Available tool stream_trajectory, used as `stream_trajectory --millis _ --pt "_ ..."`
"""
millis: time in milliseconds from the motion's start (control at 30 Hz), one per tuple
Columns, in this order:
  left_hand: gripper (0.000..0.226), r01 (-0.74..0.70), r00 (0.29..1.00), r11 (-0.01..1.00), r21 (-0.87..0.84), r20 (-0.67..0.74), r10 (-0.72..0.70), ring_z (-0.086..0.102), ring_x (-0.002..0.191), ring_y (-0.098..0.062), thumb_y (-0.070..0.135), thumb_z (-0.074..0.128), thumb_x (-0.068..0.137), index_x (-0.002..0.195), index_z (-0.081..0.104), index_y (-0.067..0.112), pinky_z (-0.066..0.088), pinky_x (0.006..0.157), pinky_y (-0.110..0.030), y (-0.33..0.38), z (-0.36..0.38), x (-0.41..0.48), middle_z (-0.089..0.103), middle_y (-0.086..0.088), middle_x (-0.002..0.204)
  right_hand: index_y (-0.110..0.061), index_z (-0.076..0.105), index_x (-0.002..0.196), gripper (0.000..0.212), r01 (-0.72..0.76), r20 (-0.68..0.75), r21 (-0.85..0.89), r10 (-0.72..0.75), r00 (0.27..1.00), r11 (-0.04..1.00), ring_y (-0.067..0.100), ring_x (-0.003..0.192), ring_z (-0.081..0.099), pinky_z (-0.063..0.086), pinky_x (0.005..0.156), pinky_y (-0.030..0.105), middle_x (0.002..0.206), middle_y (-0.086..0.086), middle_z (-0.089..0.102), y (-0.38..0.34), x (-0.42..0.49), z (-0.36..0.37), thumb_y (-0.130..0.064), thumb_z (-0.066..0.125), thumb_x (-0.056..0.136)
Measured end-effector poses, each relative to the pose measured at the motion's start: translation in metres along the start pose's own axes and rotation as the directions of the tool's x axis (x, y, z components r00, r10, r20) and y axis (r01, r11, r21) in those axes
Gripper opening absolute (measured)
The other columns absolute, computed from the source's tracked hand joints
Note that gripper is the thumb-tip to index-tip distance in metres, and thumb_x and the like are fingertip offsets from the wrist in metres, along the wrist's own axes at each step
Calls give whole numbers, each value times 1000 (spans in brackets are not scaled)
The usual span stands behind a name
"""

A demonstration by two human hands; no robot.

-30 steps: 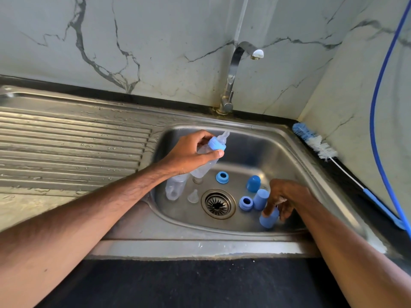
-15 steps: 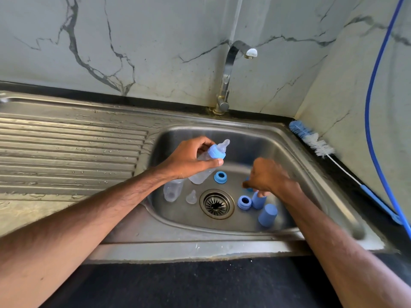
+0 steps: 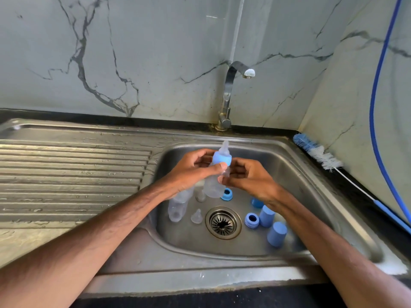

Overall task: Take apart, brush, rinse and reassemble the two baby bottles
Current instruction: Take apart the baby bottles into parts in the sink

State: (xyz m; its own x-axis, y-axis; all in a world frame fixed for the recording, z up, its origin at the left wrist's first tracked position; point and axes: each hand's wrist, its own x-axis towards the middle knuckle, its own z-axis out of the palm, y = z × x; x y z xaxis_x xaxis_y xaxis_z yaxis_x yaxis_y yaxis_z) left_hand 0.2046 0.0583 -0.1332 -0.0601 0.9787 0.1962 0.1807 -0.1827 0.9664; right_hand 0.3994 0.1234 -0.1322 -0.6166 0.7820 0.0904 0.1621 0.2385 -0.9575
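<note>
1. Head view showed the left hand point(image 3: 191, 172) with its grip closed round the upright bottle point(image 3: 212, 185); its thumb lay across the front just under the blue collar point(image 3: 221, 158); the clear teat point(image 3: 224, 146) pointed up above that.
2. The right hand point(image 3: 251, 178) met the bottle from the other side; its grip was curled, thumb tip and fingers pinching the bottle's body below the collar.
3. The bottle was held over the sink point(image 3: 322, 207) basin, in front of the tap point(image 3: 229, 92).
4. On the basin floor a second bottle point(image 3: 178, 205) lay on its side left of the drain point(image 3: 223, 222), a loose teat point(image 3: 196, 216) between them; blue rings point(image 3: 252, 220) and blue caps point(image 3: 277, 234) sat right of the drain.
5. A bottle brush point(image 3: 318, 154) lay on the surface by the sink's right rim; a blue hose point(image 3: 378, 107) hung near it.
</note>
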Motion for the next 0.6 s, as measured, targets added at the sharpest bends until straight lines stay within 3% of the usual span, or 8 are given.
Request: stream_trajectory --millis 67,133,267,400,467,600 --pt "56 -25 997 998 61 68 21 68 116 -14 36 84 83 133 62 23 56 102 -44 2 0 0 72 3 123 -13 74 119 42 -32 18 243 29 999 970 28 112 73 61 88 33 117 11 77 -2 -1 -4 -6 86 79" --pt "69 -88 988 984 156 142 66 66 120 -13 40 86 81 141 56 25 56 102 -43 1 0 -1 69 6 129 -11 77 114 46 -95 70 369 74 995 925 31 112 73 61 86 33 119 17 75 -4 -3 -9 -12 90 70" --pt "76 -189 971 942 278 194 137 65 120 -7 38 88 79 146 54 25 55 103 -38 0 -4 -2 68 11 132 -3 67 127 51 -145 165 327 95 982 934 34 117 70 60 92 37 126 20 72 -5 -4 -20 -11 85 81" --pt "81 -230 971 890 395 159 180 62 118 3 38 95 69 141 58 31 51 102 -22 -7 -13 -1 69 16 123 -14 74 124 41 -151 94 265 130 987 952 31 113 72 62 86 35 123 13 74 -9 -7 -32 -24 83 86" --pt "81 -211 976 916 341 120 180 66 113 -1 36 98 64 134 59 31 53 94 -18 -9 -17 0 72 14 117 -12 76 120 38 -154 69 205 143 987 966 30 110 74 62 81 31 118 12 76 -8 -9 -36 -24 83 85" --pt "58 -254 967 944 212 59 247 73 103 -14 25 97 67 118 68 22 61 84 -28 -6 -18 1 75 7 113 -6 74 122 45 -165 69 240 153 986 957 31 107 75 63 80 30 116 16 76 -9 -11 -38 -20 83 80"
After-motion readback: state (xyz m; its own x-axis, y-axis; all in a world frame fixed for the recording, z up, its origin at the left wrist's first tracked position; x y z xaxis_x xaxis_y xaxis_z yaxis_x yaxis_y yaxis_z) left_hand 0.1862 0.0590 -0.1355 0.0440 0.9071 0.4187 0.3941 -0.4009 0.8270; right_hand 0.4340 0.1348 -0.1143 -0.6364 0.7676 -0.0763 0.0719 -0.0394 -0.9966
